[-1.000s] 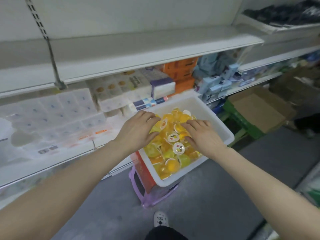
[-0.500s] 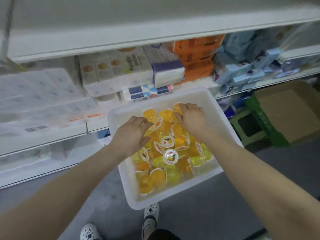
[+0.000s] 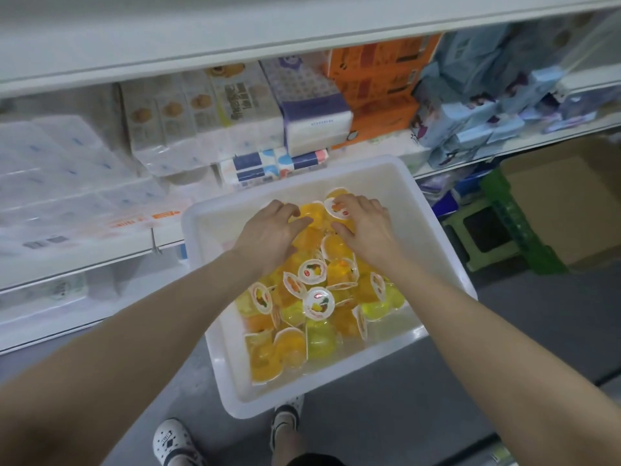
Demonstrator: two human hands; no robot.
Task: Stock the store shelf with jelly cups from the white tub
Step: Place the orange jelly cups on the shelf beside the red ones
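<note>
Both hands have slid to the tub's far end, closing toward each other over the heap.

Left hand [image 3: 272,230] curls its fingers over orange jelly cups [image 3: 312,297]; right hand [image 3: 364,227] pinches a lidded cup at the white tub [image 3: 447,264] back wall. Scooping too many from this loose pile risks cups slipping and falling before reaching the shelf [image 3: 168,42].

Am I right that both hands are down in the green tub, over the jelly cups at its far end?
Not quite: the tub is white, not green, as the head view shows. The rest holds: the left hand and right hand are both over the jelly cups at its far end.
</note>
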